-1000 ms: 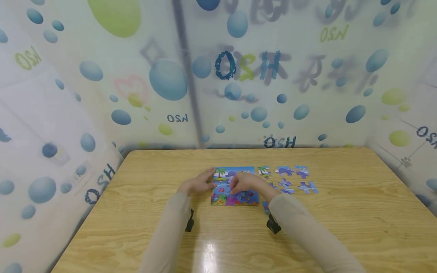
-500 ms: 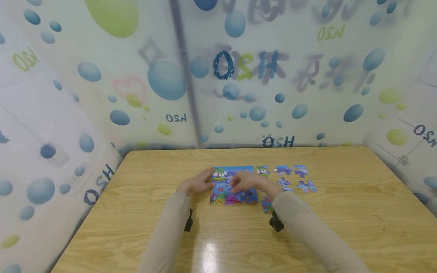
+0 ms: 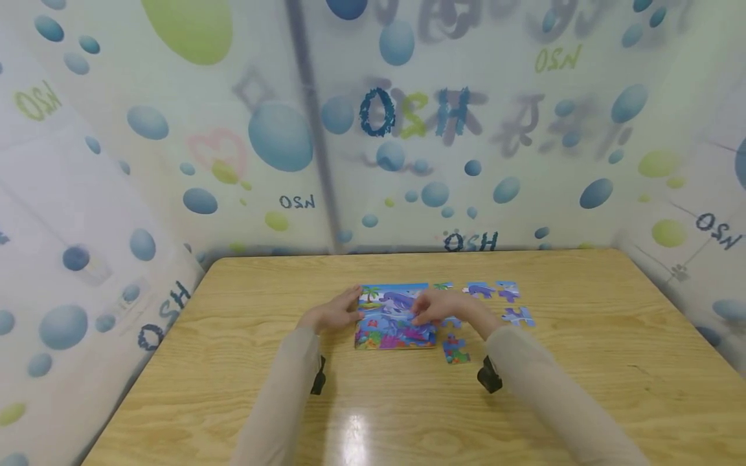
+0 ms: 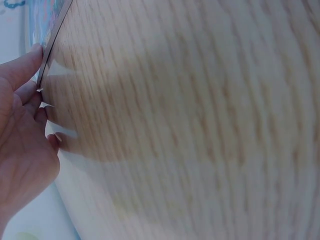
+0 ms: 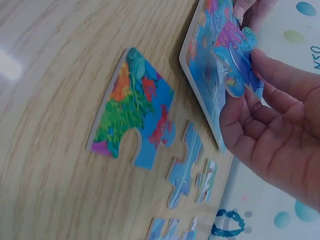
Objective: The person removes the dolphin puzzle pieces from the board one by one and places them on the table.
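A puzzle board (image 3: 373, 298) with a dolphin, palm tree and coral picture lies on the table. My left hand (image 3: 335, 314) is at the board's left side, its thumb and fingertips touching the edge; the left wrist view shows the hand (image 4: 22, 115) by that edge. My right hand (image 3: 440, 307) is over the board's right part. It pinches a puzzle piece (image 5: 237, 57) with blue and pink coral colours between thumb and fingers, tilted close over the board. The right hand hides part of the board in the head view.
Right of the board lie loose puzzle pieces: a corner piece with green seaweed and a red crab (image 5: 135, 105), a blue piece (image 5: 185, 167), and several behind, including a dolphin piece (image 3: 479, 289) and a light blue one (image 3: 519, 316). The wooden table (image 3: 262, 285) meets a patterned curtain (image 3: 233, 213).
My right hand has moved right across the board with the pinched piece, uncovering the dolphin at the board's middle. The left hand stays at the left edge. The head view has shifted slightly.
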`<state>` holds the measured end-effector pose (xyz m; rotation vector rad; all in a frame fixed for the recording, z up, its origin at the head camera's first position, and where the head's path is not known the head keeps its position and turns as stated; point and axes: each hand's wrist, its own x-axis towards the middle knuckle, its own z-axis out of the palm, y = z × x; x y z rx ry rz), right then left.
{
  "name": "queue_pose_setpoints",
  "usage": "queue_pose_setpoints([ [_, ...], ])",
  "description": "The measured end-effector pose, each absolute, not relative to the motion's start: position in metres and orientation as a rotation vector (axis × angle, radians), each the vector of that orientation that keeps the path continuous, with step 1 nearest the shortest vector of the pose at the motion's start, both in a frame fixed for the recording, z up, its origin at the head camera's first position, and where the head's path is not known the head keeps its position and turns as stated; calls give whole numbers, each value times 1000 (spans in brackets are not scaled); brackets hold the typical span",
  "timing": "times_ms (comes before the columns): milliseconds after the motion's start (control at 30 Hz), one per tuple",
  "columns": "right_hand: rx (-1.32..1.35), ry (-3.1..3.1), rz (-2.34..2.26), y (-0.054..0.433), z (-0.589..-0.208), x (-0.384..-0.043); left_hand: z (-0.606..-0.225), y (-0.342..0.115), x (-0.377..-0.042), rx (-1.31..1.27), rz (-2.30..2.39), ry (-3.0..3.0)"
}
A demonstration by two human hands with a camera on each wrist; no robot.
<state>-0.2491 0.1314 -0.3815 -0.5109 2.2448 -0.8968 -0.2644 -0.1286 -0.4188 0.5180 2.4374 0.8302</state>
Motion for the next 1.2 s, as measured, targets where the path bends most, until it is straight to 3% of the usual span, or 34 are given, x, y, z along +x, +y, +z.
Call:
queue_pose_setpoints([
  [767, -627, 2118, -844, 176, -374, -248, -414, -129, -261, 498, 837, 2438],
  [1200, -503, 2128, -755, 209, -369, -244, -419, -130, -265, 492, 883, 2411],
])
